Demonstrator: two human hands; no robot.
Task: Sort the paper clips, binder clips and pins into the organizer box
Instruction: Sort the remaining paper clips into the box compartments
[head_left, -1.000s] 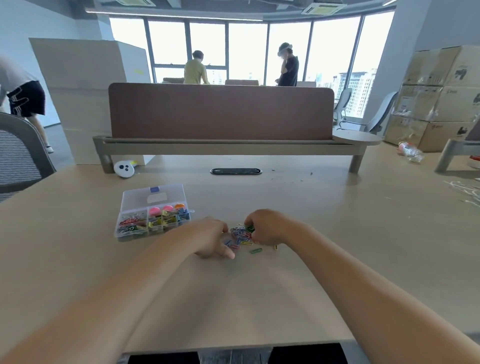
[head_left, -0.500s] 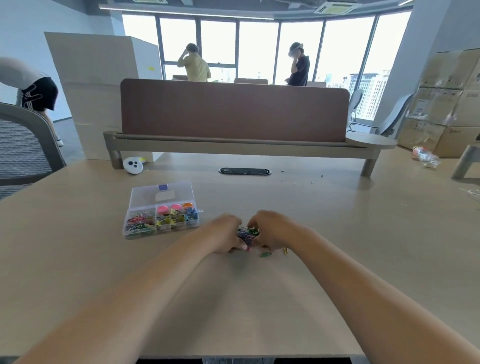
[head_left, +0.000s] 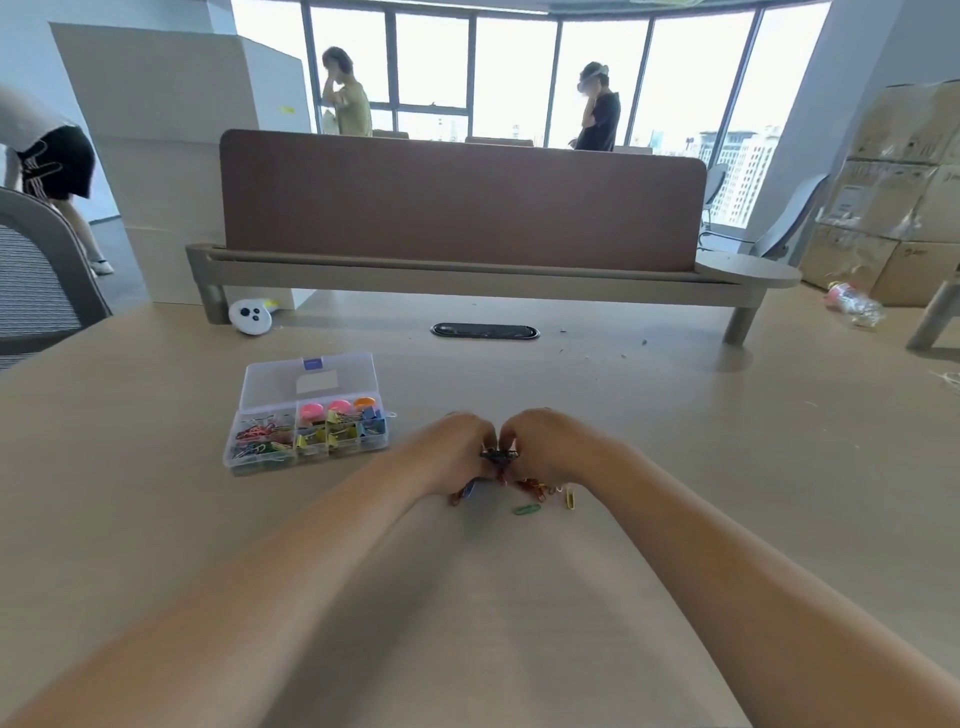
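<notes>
— What are those two hands doing, near the middle of the frame?

— Both are knuckles-up with the fingers curled in. The left hand (head_left: 457, 447) and the right hand (head_left: 540, 441) each pinch one side of a dark clump of clips (head_left: 498, 456) between their fingertips, just above the table (head_left: 727, 467). I'd say they mean to pull a tangle apart.

— And the rest of the pile?

— Loose paper clips (head_left: 530, 486) lie under and just below the hands, with a green clip (head_left: 525, 509) and a yellow clip (head_left: 570, 498) lowest. The organizer box (head_left: 306, 462) sits left of centre, near the left hand, with its lid lying open behind it. Its left compartment holds paper clips. The ones beside it hold binder clips and round pins, as far as I can tell.

— How would you do it well?

— Small tugs, not a yank. Hooked wire springs, and a clip could skitter off across the table. Better to twist one clip free while holding the rest low over the pile, then carry the freed one to its compartment. I can't tell which kind is in the clump, it's too small and dark, so look before dropping it.
</notes>
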